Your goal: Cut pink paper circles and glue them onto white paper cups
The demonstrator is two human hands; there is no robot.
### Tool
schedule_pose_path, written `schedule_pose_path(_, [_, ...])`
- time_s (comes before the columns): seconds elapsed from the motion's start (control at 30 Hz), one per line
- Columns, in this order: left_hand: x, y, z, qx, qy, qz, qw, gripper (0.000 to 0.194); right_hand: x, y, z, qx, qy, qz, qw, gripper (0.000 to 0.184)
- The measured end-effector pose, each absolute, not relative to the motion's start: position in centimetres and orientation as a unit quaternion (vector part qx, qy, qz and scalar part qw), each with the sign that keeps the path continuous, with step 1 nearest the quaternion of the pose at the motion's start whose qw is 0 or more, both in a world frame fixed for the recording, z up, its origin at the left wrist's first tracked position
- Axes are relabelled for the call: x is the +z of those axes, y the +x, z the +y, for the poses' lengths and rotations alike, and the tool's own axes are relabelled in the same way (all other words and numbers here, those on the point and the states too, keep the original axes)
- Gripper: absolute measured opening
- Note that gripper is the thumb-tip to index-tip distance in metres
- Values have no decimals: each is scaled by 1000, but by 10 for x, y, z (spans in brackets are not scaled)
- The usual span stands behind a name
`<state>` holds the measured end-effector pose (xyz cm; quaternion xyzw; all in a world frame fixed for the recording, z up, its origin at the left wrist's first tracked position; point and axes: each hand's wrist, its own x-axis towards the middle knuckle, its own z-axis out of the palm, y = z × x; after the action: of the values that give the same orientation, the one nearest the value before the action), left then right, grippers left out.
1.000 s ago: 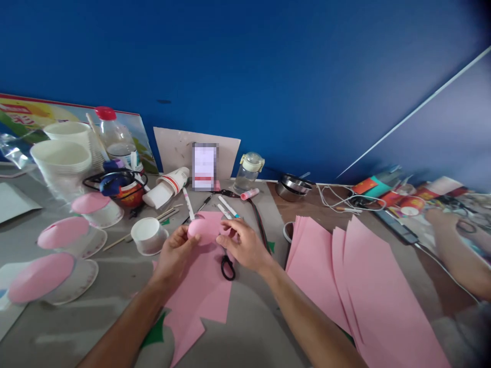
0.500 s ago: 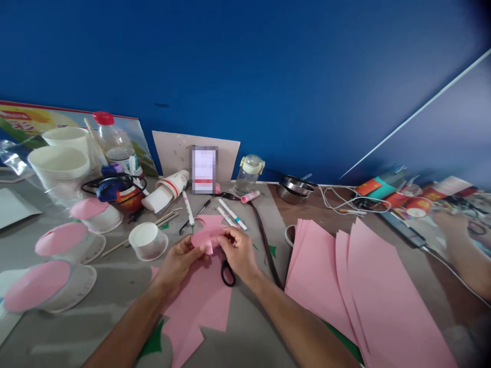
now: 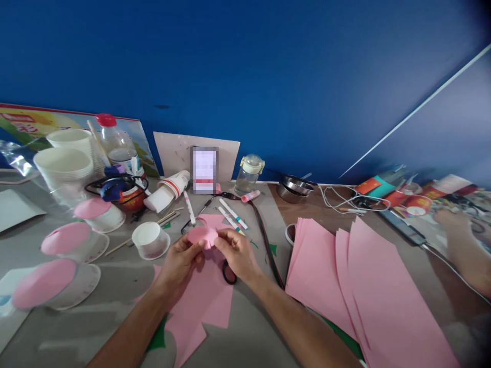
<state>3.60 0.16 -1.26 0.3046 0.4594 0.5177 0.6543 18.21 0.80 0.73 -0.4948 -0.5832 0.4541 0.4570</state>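
Observation:
A small rounded piece of pink paper [image 3: 202, 235] is held up between both hands. My left hand [image 3: 184, 258] pinches its left and lower edge with thumb and fingers. At the paper's right edge, my right hand [image 3: 236, 250] pinches it too. Black-handled scissors [image 3: 229, 273] lie beneath my right hand, their blades hidden. Under the hands is a cut sheet of pink paper [image 3: 207, 296] with notched edges. A small white paper cup [image 3: 148, 240] stands left of my left hand. Cups with pink paper tops [image 3: 46, 283] stand farther left.
Stacked pink sheets [image 3: 383, 291] lie on the right. Markers [image 3: 233, 213], a glass jar [image 3: 248, 174] and metal bowls [image 3: 295, 189] are at the back. Stacked white cups [image 3: 63, 163] and a red-capped bottle [image 3: 115, 138] stand back left. Another person's arm [image 3: 460, 250] is far right.
The pink piece has turned in my hands; its lower flap, which hung down before, is now folded against the rounded part. Both hands remain over the pink sheet.

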Motion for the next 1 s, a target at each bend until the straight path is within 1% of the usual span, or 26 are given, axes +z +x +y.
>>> schedule_pose_path(0.1, [-12, 35, 4, 544, 275, 457, 648, 29, 21, 201, 19, 424, -531, -571, 461, 27])
schedule_pose_path(0.17, [-13, 34, 5, 558, 265, 457, 639, 32, 30, 220, 32, 355, -568, -580, 464, 27])
schedule_pose_path(0.23, [-14, 32, 5, 562, 272, 463, 629, 33, 34, 239, 49, 282, -599, -610, 436, 28])
schedule_pose_path(0.3, [-16, 31, 5, 559, 290, 473, 617, 33, 33, 256, 66, 197, -630, -646, 383, 28])
schedule_pose_path(0.37, [-18, 30, 5, 549, 309, 481, 609, 32, 26, 269, 82, 91, -669, -685, 274, 31])
schedule_pose_path(0.4, [-19, 30, 5, 546, 315, 484, 607, 32, 21, 274, 90, 71, -676, -688, 253, 30])
schedule_pose_path(0.63, [-16, 28, 6, 539, 339, 489, 596, 30, -3, 284, 121, -22, -687, -712, 143, 38])
schedule_pose_path(0.8, [-15, 28, 7, 537, 339, 500, 589, 31, -5, 278, 132, -67, -659, -747, 59, 37])
schedule_pose_path(1.0, [-12, 28, 5, 530, 336, 506, 591, 32, -5, 276, 138, -103, -631, -769, 4, 37])
